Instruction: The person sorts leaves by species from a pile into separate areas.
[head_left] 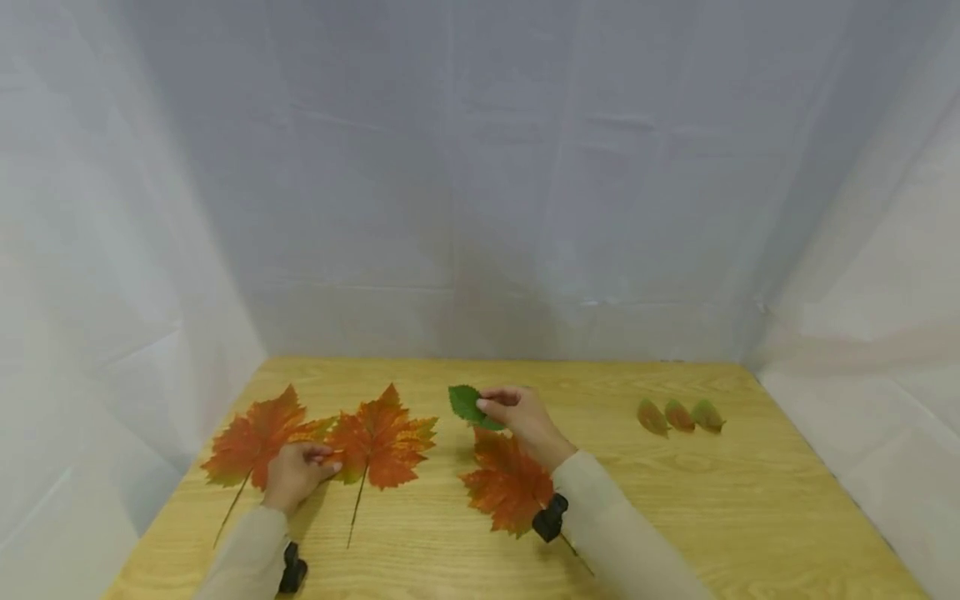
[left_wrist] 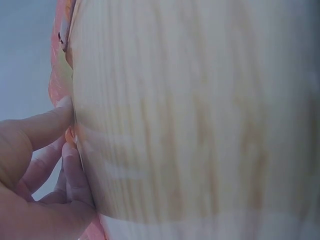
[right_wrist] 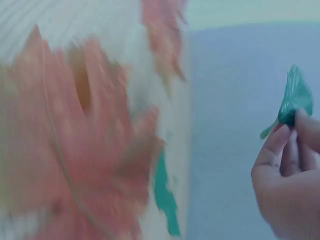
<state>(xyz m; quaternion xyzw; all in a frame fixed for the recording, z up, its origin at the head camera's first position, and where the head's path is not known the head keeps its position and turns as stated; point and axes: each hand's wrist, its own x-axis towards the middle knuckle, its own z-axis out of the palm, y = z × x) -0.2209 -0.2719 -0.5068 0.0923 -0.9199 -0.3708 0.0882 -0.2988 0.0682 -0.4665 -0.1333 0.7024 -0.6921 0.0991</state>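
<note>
Our right hand (head_left: pixel 521 415) pinches the small green leaf (head_left: pixel 465 404) just above the counter (head_left: pixel 675 508), over the tip of an orange maple leaf (head_left: pixel 506 487). Our left hand (head_left: pixel 296 471) presses relaxed fingers between two other maple leaves (head_left: pixel 378 442). We judge a light pinch keeps the leaf uncreased.

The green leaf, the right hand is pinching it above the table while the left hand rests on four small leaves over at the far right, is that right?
Not quite. The right hand does pinch the green leaf, but the head view shows the left hand resting on the large orange leaves, not the three small leaves.
</note>
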